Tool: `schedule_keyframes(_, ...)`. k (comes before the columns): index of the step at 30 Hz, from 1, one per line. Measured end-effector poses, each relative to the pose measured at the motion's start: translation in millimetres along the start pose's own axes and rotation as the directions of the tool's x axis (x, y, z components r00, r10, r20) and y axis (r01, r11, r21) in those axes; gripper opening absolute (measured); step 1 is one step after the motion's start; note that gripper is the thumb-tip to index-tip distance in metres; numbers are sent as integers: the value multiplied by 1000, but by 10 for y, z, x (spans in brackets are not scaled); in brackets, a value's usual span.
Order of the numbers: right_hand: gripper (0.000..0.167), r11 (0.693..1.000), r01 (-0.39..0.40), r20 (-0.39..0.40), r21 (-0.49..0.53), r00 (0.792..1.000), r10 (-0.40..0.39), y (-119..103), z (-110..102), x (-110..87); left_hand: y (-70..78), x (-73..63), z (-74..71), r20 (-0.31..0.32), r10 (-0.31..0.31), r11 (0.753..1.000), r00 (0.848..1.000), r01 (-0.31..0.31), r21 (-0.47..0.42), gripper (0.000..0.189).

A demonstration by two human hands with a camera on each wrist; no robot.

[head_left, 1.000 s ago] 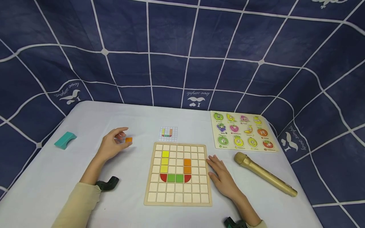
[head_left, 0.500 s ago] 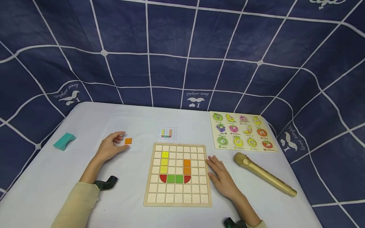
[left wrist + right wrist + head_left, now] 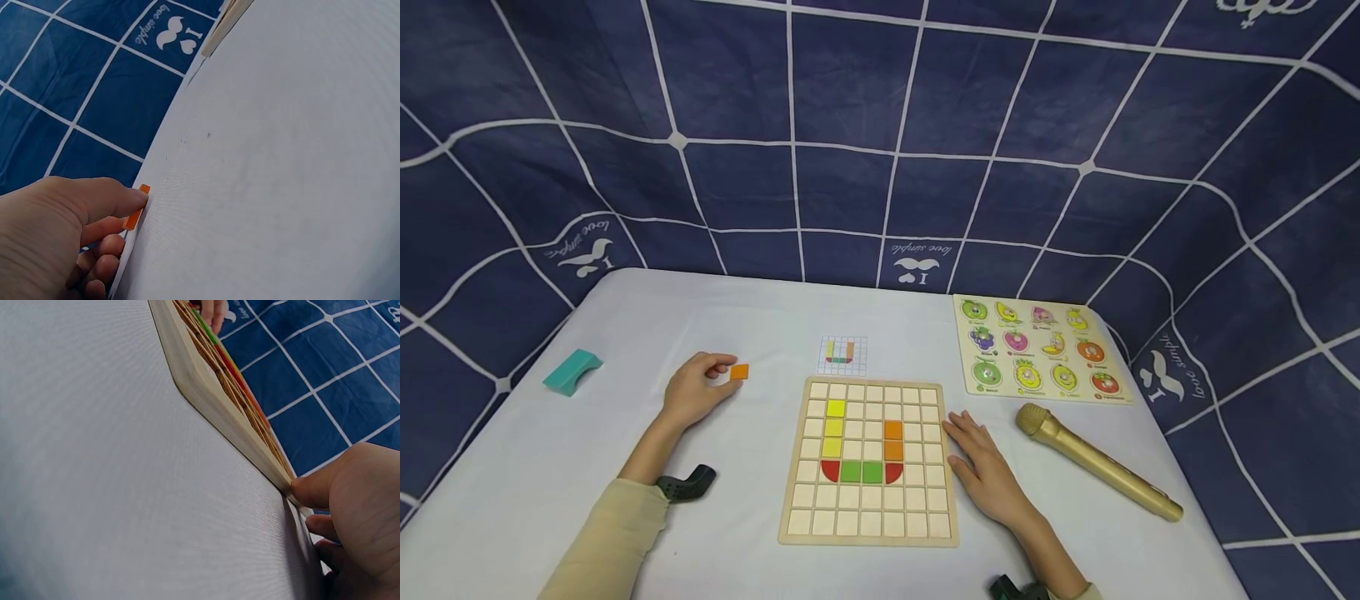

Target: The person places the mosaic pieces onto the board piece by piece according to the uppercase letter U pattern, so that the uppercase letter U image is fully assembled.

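Observation:
In the head view, my left hand [image 3: 697,388] pinches a small orange square tile [image 3: 740,372] between thumb and index finger, left of the board. The left wrist view shows the thumb over one end of that orange tile [image 3: 132,219]. A wooden grid board [image 3: 867,535] carries yellow, red, green and orange pieces in a U shape. Beside its right edge, my right hand [image 3: 988,475] lies with fingers extended. In the right wrist view, the right thumb touches the rim of the board [image 3: 219,409]. Behind the board lies a small pattern card [image 3: 842,355] printed with a coloured U.
A gold microphone [image 3: 1097,460] lies to the right of my right hand. Farther back is a fruit picture board [image 3: 1037,387]. A teal arch block [image 3: 572,372] rests at the far left. Dark blue cloth [image 3: 850,183] with white lines hangs behind the white table.
My left fingers have closed in on the orange tile, after standing around it with the index finger apart. The tile has barely moved. My right hand stays in place.

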State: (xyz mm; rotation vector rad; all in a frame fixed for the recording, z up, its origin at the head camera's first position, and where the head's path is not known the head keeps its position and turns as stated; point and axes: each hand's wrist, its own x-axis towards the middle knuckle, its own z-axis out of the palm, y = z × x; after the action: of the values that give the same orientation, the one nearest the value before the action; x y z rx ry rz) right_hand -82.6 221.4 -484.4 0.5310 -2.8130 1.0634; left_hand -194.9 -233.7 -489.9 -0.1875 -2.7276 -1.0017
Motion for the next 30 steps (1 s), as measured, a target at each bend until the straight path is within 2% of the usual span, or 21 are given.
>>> schedule_keyframes(20, 47, 1000, -2, -4, 10, 1000, 2, 13, 11, -16, 1, -31, 43, -38, 36, 999, 999, -35, 21, 25)
schedule_keyframes(25, 46, 1000, 7, -6, 12, 1000, -7, 4, 5, -10, 9, -33, 28, -41, 35, 999, 999, -35, 3, 25)
schedule_keyframes(30, 46, 1000, 12, -6, 11, 1000, -12, -2, -2, 0, 49, -18, 5, -41, 26, 998, 999, -28, -55, 25)
